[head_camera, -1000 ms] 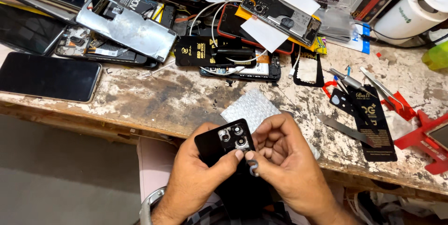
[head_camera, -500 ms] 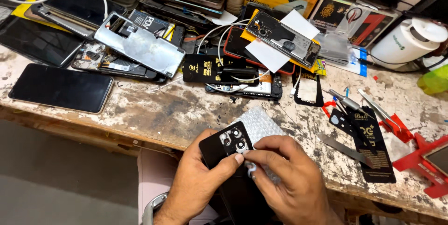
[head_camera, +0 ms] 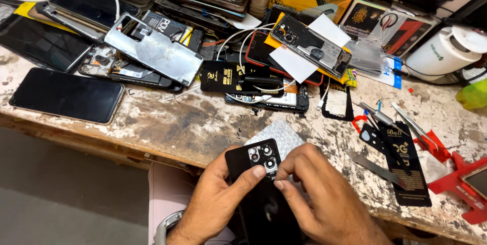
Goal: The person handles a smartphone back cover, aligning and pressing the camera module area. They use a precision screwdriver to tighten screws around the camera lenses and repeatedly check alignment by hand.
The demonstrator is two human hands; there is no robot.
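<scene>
**A:** What is hidden or hard to make out here?

**B:** The lower part of the black phone is covered by both hands and runs off the bottom edge, so its full length cannot be seen. The wrists are cut off there too; a metal watch band shows only in part at the left wrist. A sheet of bubble wrap lies on the bench just behind the phone, mostly hidden by it. At the back, stacked phone parts overlap so thickly that single items are hard to tell apart.

**A:** Where is the phone, and how do the hands hold it?

**B:** It is held back side up, just over the near edge of the worn, paint-stained workbench, with its camera block at the top. The left hand cups it from the left, thumb laid across the back and its tip beside the lenses. The right hand comes in from the right, fingers curled, forefinger and thumb pinched narrow at the lower edge of the camera block. Whether anything small sits between those two fingertips cannot be told.

**A:** What lies nearby?

**B:** A dark phone, screen up, rests well to the left; red-handled tools lie to the right
</scene>
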